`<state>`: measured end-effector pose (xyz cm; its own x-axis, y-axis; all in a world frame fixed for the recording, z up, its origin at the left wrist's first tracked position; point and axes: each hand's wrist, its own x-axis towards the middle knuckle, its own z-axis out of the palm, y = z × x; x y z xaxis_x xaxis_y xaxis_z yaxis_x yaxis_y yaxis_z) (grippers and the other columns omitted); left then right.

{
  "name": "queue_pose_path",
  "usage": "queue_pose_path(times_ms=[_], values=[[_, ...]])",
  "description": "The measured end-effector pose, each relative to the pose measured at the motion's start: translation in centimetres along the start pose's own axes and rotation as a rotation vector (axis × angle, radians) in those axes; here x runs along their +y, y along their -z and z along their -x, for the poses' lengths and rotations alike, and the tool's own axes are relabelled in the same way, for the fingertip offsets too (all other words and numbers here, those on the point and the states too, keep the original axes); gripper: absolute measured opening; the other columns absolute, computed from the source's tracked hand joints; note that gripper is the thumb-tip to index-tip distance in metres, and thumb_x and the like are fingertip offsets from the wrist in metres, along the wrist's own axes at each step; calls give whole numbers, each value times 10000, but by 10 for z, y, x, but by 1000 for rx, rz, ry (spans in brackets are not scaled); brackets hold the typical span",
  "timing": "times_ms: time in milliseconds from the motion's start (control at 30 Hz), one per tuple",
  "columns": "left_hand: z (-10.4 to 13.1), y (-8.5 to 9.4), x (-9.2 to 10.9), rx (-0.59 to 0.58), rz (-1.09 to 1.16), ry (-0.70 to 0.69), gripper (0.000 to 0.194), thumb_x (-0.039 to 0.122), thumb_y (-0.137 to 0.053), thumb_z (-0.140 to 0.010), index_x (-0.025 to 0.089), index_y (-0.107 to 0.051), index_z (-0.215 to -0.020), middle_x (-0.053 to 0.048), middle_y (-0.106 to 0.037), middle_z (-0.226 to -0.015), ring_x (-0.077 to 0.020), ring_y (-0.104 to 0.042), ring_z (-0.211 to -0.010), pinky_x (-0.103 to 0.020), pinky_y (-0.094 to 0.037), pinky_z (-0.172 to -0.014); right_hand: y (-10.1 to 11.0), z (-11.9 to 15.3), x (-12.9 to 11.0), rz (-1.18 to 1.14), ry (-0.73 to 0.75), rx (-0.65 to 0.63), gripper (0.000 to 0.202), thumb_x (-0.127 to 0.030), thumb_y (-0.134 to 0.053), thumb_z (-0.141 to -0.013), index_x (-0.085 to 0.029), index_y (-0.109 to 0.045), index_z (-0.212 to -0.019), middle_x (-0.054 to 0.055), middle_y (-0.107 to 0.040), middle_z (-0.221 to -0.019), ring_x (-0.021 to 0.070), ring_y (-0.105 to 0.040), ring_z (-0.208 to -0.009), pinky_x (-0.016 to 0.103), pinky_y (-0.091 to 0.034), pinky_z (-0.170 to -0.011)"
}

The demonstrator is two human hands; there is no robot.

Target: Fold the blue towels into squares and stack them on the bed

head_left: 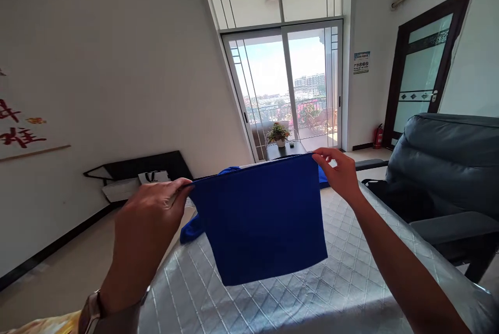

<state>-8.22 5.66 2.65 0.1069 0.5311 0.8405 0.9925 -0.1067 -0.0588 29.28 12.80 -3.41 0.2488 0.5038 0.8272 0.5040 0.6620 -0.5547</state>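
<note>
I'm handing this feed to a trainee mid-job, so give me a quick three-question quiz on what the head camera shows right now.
1. True or false: the blue cloth lies flat on the quilted grey cover.
2. Which hand pinches the cloth's upper corner nearer the dark armchair? A) left hand B) right hand C) neither
3. Fill in: on the small dark table before the glass balcony door stands a potted ____.

Key:
1. False. It hangs in the air, held by its two upper corners.
2. B. The right hand holds that corner; the left hand, with a watch on its wrist, holds the other.
3. plant.
</note>
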Motion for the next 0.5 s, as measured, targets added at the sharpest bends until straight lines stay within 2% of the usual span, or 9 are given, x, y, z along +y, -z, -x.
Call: queue_pose_path(times_ms=[100, 267, 333, 400, 500], values=[[-1, 1, 7, -11, 18, -20, 414, 498, -415, -997, 256, -748, -1035, -86, -763, -1006, -308, -683, -1035, -409, -506, -788, 7, 4, 0, 21, 13, 7, 325, -549, -627, -930, -252, -756, -956, 20, -720, -866, 175, -588, -740, 300, -495, -658], [5, 12, 20, -39, 117, 13, 376, 548, -463, -973, 297, -736, -1040, -20, -777, -1059, -259, -712, -1003, -359, -526, -789, 27, 13, 2, 85, 51, 77, 301, -531, -648, -925, -252, -759, -949, 20, -692, -870, 161, -582, -730, 310, -504, -705], [10, 20, 30, -55, 197, 28, 369, 586, -503, -944, 310, -733, -1028, 16, -784, -1062, -207, -734, -837, -312, -534, -721, 38, 17, 2, 104, -27, 134, 317, -545, -663, -911, -248, -758, -970, 1, -662, -765, 151, -565, -663, 295, -491, -645], [16, 28, 44, -83, 310, 30, 382, 638, -545, -901, 317, -732, -987, 43, -790, -1006, -147, -693, -619, -272, -527, -623, 48, 20, 0, 57, -144, 172, 352, -564, -671, -900, -234, -741, -1002, -30, -616, -633, 133, -529, -549, 271, -458, -542], [23, 39, 67, -146, 509, 17, 367, 660, -614, -851, 314, -728, -901, 62, -778, -837, -129, -660, -542, -227, -497, -505, 58, 18, -4, -82, -247, 246, 404, -591, -684, -880, -220, -689, -1041, -39, -635, -602, 118, -512, -441, 248, -426, -434]])
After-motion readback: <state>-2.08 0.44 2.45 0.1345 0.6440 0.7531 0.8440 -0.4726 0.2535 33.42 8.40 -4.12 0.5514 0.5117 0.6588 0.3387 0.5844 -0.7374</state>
